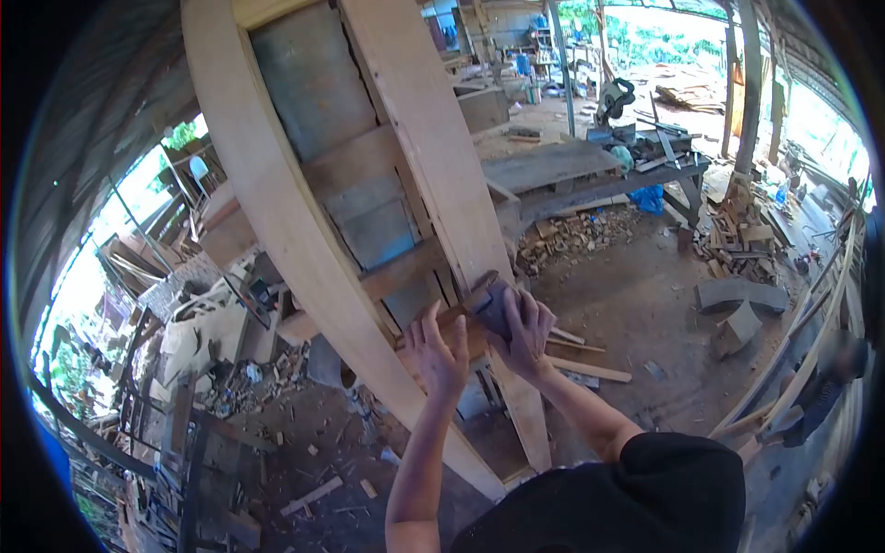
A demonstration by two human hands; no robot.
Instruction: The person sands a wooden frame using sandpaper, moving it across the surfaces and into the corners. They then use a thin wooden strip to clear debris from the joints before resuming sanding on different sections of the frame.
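Fingers (449, 334) of the left hand (438, 355) are spread slightly and curled over the near end of a short wooden block (458, 318), gripping it from the left. Right hand (525, 334) wraps the far end, fingers pressed together over a dark part; what that part is cannot be told. Block lies across the gap between two pale curved timbers: a broad one (277, 203) on the left and a narrower plank (433, 138) on the right. Below, dirt floor (636, 304) littered with offcuts (572, 235). Farther right, a workbench (590, 180) carrying a mitre saw (615, 97).
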